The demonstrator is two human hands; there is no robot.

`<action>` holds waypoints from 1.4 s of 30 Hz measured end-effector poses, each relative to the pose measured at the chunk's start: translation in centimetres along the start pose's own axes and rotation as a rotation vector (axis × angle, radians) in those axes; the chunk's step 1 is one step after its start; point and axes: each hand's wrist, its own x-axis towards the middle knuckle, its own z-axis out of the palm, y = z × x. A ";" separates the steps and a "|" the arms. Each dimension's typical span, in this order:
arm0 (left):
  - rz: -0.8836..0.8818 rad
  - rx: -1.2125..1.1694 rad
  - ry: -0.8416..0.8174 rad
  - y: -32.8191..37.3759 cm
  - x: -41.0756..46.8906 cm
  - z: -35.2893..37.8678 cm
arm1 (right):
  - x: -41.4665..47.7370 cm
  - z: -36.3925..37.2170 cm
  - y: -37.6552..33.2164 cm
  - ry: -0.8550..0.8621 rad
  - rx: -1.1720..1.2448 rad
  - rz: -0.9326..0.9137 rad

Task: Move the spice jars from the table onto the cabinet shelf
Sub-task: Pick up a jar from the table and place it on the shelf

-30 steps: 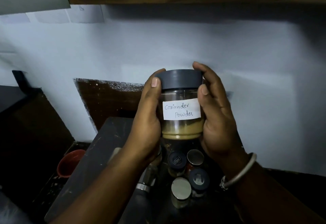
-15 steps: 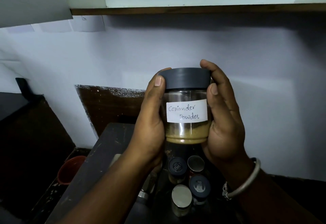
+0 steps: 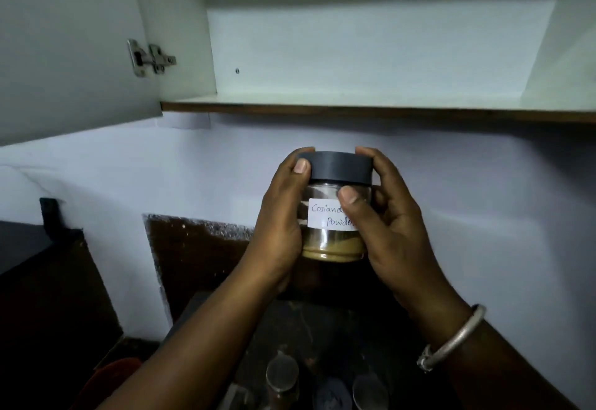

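right now i have both hands on the coriander jar (image 3: 332, 248), holding it upright in the air in front of the pale wall (image 3: 161, 167), below the cabinet shelf (image 3: 354, 113) and well above the table (image 3: 200, 313). my left hand (image 3: 283, 219) wraps the jar's left side, fingers curled round behind it and the thumb laid up against the edge of the dark grey lid (image 3: 338, 167). my right hand (image 3: 390, 229) grips the right side, fingertips reaching the lid's rim and the thumb pressed across the white paper label (image 3: 322, 216), so only part of the handwriting reads: "corian" over "powde". the jar is clear-walled, with a band of yellow-brown powder settled in its lowest part. a silver bangle (image 3: 451, 338) sits on my right wrist. above, the cabinet stands open: its white door (image 3: 64, 55) is swung out to the left on a metal hinge (image 3: 150, 58), and the shelf shows a white floor behind a brown front edge. down at the bottom of my view, in poor light, a few small jars stand close together on the table, two with silvery lids (image 3: 282, 374) (image 3: 369, 390) and a dark-lidded one (image 3: 332, 395) between them; i cannot tell what they hold. an orange-red container (image 3: 113, 377) shows partly at the lower left, beside the table, and a dark brown panel (image 3: 200, 255) leans against the wall behind it.
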 end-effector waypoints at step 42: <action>0.817 1.358 0.489 -2.8 30.7 -18.2 | 50.6 25.9 17.6 -0.473 -0.991 0.016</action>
